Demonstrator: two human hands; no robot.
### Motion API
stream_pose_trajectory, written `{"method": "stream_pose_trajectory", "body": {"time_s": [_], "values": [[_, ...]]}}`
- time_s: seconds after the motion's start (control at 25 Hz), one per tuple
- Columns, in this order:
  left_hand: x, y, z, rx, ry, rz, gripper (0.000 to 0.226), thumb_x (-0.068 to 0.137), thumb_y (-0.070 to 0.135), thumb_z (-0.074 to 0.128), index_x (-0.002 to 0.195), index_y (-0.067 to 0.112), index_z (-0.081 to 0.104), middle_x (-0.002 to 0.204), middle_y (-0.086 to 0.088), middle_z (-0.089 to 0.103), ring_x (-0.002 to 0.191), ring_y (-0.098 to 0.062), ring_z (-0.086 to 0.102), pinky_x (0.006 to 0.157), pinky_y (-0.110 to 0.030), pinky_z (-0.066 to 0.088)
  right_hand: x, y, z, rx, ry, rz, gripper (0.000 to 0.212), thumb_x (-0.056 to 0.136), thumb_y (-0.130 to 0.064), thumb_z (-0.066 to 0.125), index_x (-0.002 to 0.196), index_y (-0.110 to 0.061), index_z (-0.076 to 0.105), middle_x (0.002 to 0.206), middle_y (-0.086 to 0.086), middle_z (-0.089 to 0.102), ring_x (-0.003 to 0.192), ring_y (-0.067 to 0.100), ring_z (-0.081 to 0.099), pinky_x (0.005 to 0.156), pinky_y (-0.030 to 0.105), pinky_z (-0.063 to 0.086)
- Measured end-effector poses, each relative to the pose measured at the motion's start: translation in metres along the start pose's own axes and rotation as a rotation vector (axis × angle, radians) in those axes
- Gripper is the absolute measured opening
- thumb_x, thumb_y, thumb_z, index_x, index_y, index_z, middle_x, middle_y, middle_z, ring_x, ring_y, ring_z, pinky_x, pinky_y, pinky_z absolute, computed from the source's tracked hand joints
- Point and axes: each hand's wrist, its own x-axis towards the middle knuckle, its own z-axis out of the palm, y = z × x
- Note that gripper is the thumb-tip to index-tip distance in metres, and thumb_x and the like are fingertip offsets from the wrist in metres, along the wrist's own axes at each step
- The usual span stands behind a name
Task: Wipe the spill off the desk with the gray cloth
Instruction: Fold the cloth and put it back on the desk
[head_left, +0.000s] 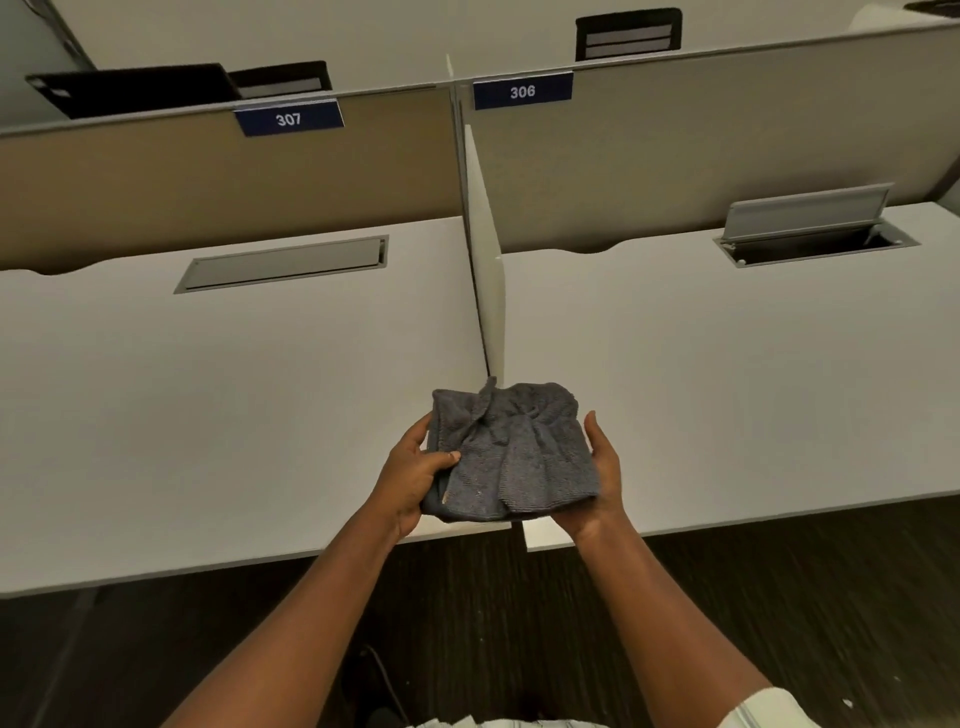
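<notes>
Smooth white desk (208, 389), nubby folded gray cloth (511, 457)

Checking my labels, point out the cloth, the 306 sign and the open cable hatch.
cloth (511, 457), head view, middle of the folded top
306 sign (522, 91), head view, on the number
cable hatch (808, 210), head view, raised lid

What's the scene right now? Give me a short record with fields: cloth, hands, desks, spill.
cloth: gray cloth, bunched, held above the front edge where the two desks meet
left hand: left hand grips the cloth's left side, thumb on top
right hand: right hand cups the cloth's right side
desks: left desk labelled 307, cable hatch shut; right desk labelled 306, cable hatch open
divider: white panel between the desks
spill: none visible on either desk
</notes>
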Motion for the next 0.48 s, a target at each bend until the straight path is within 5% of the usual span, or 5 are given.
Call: {"method": "stream_pose_trajectory", "body": {"time_s": [0.16, 0.24, 0.48], "values": [[0.019, 0.002, -0.035, 0.087, -0.022, 0.011, 0.069, 0.087, -0.01, 0.058, 0.142, 0.028, 0.041, 0.124, -0.009, 0.062, 0.102, -0.022, 0.066, 0.077, -0.032, 0.057, 0.016, 0.016, 0.009, -0.079, 0.052, -0.044, 0.032, 0.085, -0.025, 0.063, 0.109, -0.005, 0.07, 0.114, 0.019, 0.068, 0.101, 0.036, 0.068, 0.086, 0.05, 0.055], [0.032, 0.009, -0.062, 0.135, -0.04, 0.025, 0.071, 0.087, -0.008, 0.057, 0.143, 0.032, 0.039, 0.126, -0.007, 0.06, 0.104, -0.02, 0.064, 0.076, -0.031, 0.058, 0.029, 0.034, 0.018, -0.121, 0.108, -0.078, 0.036, 0.078, -0.01, 0.063, 0.113, -0.007, 0.067, 0.108, 0.018, 0.07, 0.094, 0.034, 0.07, 0.076, 0.047, 0.058], [0.072, 0.047, -0.178, 0.199, -0.089, 0.066, 0.072, 0.088, -0.007, 0.058, 0.141, 0.037, 0.038, 0.125, 0.0, 0.057, 0.107, -0.016, 0.062, 0.078, -0.03, 0.058, 0.092, 0.115, 0.069, -0.225, 0.2, -0.089, 0.043, 0.078, 0.005, 0.054, 0.116, -0.012, 0.065, 0.119, 0.017, 0.065, 0.109, 0.035, 0.062, 0.081, 0.046, 0.059]]}}
